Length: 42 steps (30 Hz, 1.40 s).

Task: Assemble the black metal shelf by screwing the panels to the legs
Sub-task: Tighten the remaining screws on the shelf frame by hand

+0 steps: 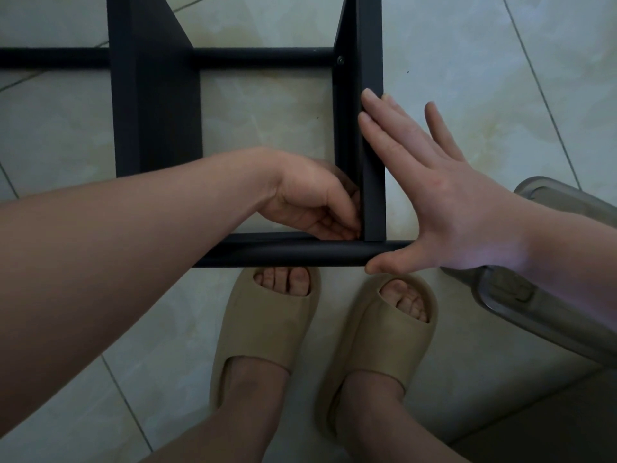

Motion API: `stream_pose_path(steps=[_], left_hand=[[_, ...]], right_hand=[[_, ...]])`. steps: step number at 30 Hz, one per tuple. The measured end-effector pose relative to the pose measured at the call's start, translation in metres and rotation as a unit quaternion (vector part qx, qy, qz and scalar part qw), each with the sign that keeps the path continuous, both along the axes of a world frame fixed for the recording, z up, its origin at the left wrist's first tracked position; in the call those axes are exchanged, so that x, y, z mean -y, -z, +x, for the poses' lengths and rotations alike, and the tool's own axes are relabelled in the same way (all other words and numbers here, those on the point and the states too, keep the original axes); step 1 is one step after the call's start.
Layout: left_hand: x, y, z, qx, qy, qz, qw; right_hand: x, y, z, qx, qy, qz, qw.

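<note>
The black metal shelf lies on its side on the tiled floor. Its near leg (293, 253) is a round tube running left to right in front of my feet; the far leg (260, 58) runs parallel behind. Two panels stand on edge between them, a left panel (157, 105) and a right panel (372, 155). A screw head (340, 60) shows where the right panel meets the far leg. My left hand (317, 202) sits inside the near right corner, fingertips curled against the joint; anything pinched there is hidden. My right hand (430, 185) presses flat on the right panel's outer face, thumb on the near leg.
My two feet in tan slippers (267, 329) stand just in front of the near leg. A grey translucent plastic piece (541, 295), perhaps a stool or bin, lies at the right. Pale floor tiles (500, 78) surround the frame.
</note>
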<state>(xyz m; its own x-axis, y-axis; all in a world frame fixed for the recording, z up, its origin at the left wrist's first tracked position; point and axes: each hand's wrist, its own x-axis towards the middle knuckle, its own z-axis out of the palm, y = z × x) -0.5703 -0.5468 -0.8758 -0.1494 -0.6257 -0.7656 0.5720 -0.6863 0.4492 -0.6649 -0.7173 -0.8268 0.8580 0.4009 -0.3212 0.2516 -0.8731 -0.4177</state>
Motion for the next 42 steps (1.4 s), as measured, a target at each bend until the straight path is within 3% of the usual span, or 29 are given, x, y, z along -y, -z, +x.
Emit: stream_pose_path(steps=[10, 31, 35, 39, 42], left_hand=[[0.009, -0.006, 0.004, 0.047, 0.063, 0.029, 0.996], [-0.007, -0.003, -0.011, 0.038, -0.047, -0.048, 0.997], [-0.008, -0.004, 0.000, 0.042, 0.007, -0.033, 0.999], [0.003, -0.007, 0.008, 0.116, 0.107, 0.016, 0.987], [0.012, -0.007, 0.009, 0.095, 0.128, 0.038, 0.986]], right_hand=[[-0.001, 0.000, -0.001, -0.002, 0.000, -0.004, 1.000], [-0.001, -0.001, -0.001, -0.004, 0.000, 0.003, 1.000], [-0.001, -0.002, -0.001, -0.003, -0.001, 0.000, 1.000], [-0.002, -0.002, -0.001, -0.007, 0.003, 0.000, 1.000], [-0.001, -0.002, 0.000, -0.007, 0.003, 0.001, 1.000]])
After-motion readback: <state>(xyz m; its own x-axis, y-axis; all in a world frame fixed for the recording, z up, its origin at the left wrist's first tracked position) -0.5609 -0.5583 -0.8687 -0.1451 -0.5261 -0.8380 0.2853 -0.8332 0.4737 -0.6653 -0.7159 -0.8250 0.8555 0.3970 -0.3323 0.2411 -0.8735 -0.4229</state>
